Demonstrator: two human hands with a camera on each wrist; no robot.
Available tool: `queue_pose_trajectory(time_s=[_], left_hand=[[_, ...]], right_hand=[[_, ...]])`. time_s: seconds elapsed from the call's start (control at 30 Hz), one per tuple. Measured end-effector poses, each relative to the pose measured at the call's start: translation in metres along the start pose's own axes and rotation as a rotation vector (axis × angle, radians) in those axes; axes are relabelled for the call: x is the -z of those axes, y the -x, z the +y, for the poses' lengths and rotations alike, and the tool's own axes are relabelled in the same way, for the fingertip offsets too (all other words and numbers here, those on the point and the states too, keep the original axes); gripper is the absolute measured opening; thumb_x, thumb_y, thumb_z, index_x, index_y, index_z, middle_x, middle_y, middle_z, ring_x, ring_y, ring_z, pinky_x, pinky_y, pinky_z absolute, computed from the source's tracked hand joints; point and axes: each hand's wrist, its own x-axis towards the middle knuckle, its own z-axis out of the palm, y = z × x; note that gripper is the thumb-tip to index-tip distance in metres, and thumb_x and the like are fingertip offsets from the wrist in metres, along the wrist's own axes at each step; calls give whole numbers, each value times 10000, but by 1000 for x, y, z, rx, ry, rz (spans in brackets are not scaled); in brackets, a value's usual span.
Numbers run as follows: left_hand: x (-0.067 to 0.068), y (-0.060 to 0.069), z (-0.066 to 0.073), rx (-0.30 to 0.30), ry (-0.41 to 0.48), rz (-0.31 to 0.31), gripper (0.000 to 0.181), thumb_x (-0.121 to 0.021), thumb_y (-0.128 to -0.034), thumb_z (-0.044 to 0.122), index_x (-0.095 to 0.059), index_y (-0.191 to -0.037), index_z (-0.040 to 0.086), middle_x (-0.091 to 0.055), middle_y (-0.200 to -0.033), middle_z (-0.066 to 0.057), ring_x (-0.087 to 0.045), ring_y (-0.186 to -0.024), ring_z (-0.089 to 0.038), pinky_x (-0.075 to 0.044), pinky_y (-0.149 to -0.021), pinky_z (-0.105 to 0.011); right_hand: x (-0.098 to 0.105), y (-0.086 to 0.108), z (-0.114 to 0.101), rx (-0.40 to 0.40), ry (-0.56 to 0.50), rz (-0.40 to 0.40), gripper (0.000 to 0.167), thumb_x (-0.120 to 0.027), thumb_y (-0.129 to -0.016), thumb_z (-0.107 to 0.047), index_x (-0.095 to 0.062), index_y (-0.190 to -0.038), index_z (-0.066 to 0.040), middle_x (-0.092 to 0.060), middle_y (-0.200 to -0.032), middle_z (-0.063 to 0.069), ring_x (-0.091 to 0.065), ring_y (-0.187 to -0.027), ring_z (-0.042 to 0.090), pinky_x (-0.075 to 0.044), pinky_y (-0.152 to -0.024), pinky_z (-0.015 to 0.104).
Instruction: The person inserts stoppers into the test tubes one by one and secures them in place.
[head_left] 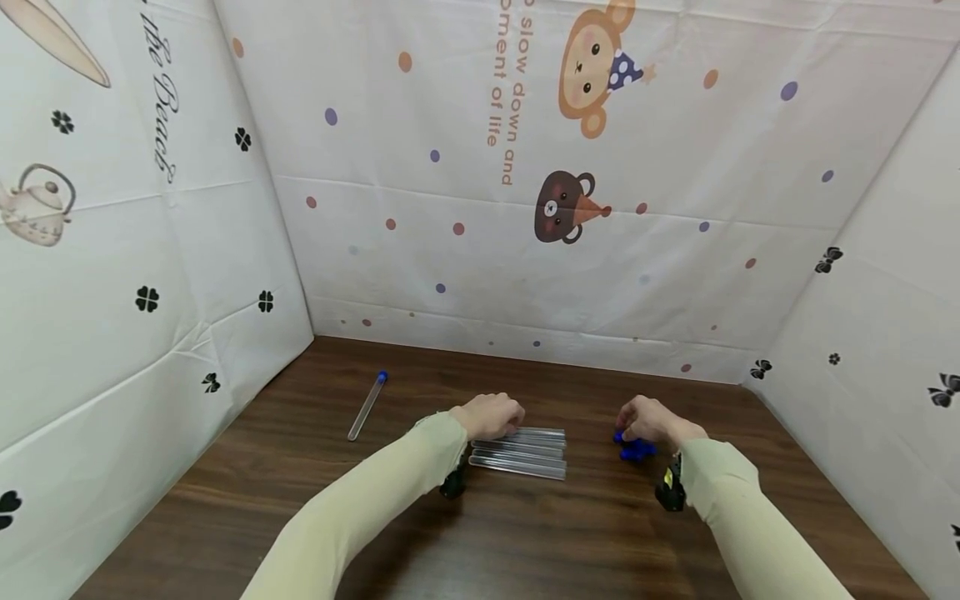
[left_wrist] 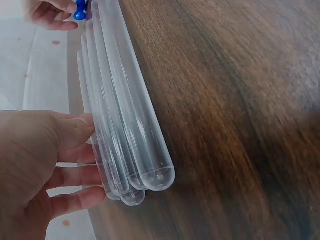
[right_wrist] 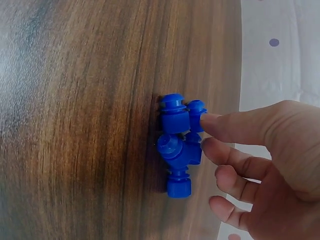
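Observation:
Clear test tubes (head_left: 519,463) with rounded ends lie side by side on the table in front of the person. At their far side is the left hand (head_left: 491,416); in the left wrist view its thumb and fingertips (left_wrist: 80,197) touch the outermost tube (left_wrist: 86,95). Several blue ribbed stoppers (head_left: 637,450) lie in a small pile to the right. Beside that pile is the right hand (head_left: 651,419). In the right wrist view its thumb touches the upper right stopper (right_wrist: 197,116), while the other fingers are spread loosely alongside.
A tube with a blue stopper (head_left: 367,407) lies apart at the table's left. The dark wooden table (head_left: 570,533) is bounded by printed white cloth walls (head_left: 465,258) at the back, left and right. Dark wrist devices (head_left: 671,486) are strapped under both wrists.

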Motion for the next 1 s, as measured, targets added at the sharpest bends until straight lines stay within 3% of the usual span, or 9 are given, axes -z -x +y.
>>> queue_pose_trajectory(time_s=[0.23,0.5,0.73,1.0], left_hand=[[1,-4,4,10,-21,2,165,-637,-935,190,-567,-787,172,-457,-677,66,-378,-603,-79,-300,-546,-219],[-3,-11,5,29,-34,4,69,-661,-918,241,-650,-915,173,-610,-794,52,-478,-641,-81,-376,-557,-228],[-5,-14,9,56,-66,10,133,-666,-914,248,-688,-1028,183,-699,-1017,45,-643,-862,-94,-507,-688,-253],[-3,-11,13,53,-62,19,118,-646,-929,207,-688,-1034,173,-698,-1010,34,-652,-881,-103,-510,-689,-235]], right_hand=[[-2,-2,-1,-6,9,14,164,-712,-800,-12,-683,-961,-5,-687,-936,137,-623,-833,232,-516,-738,399],[-5,-3,0,-26,17,23,152,-740,-780,-21,-680,-920,-32,-673,-906,110,-599,-819,225,-507,-745,398],[-9,-1,0,17,40,46,123,-742,-790,-43,-668,-888,-34,-672,-902,107,-590,-810,230,-507,-716,402],[-8,-2,1,55,10,90,103,-732,-828,-112,-664,-853,-39,-634,-769,52,-525,-699,174,-445,-650,320]])
